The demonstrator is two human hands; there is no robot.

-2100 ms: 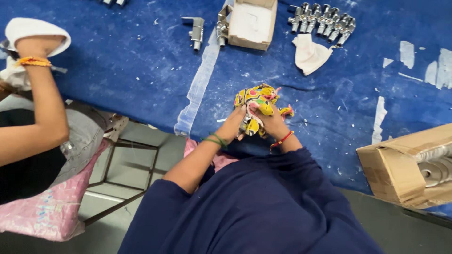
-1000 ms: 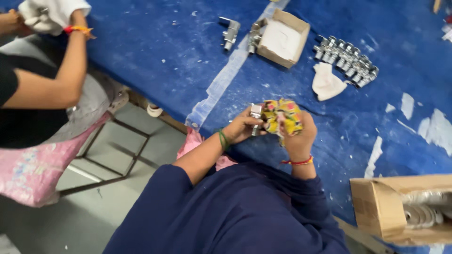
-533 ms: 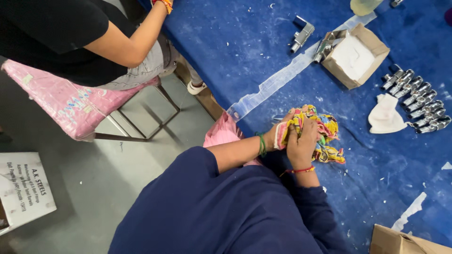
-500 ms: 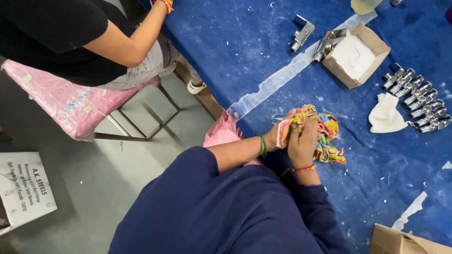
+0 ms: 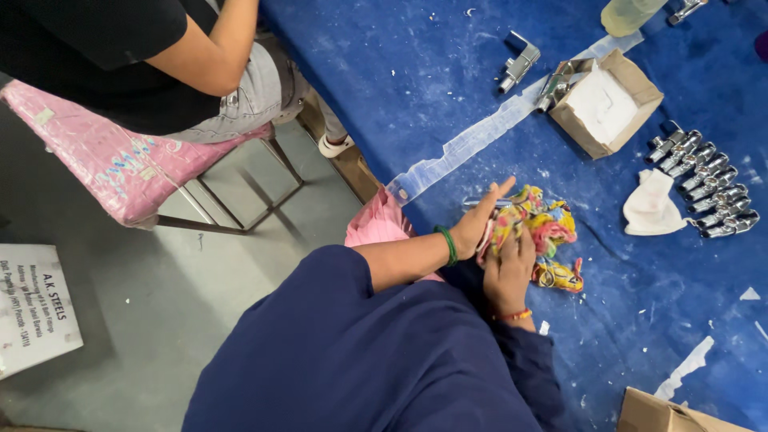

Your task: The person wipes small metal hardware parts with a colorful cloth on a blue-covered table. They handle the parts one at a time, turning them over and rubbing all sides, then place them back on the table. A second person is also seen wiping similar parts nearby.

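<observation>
Both my hands are at a crumpled multicoloured cloth lying on the blue table cover. My left hand, with a green bangle on the wrist, grips the cloth's left side, the forefinger stretched out. A shiny metal part peeks out from the cloth just above that hand. My right hand, with a red bangle, presses on the cloth from below, fingers closed on its folds.
A row of chrome fittings and a white rag lie at the right. An open cardboard box and another chrome fitting sit above. A co-worker's arm and pink stool are at the left. Another box corner shows at the bottom right.
The camera has swung left, so the table now sits at the upper right. My hands have stayed on the cloth, lowering it onto the table and working it.
</observation>
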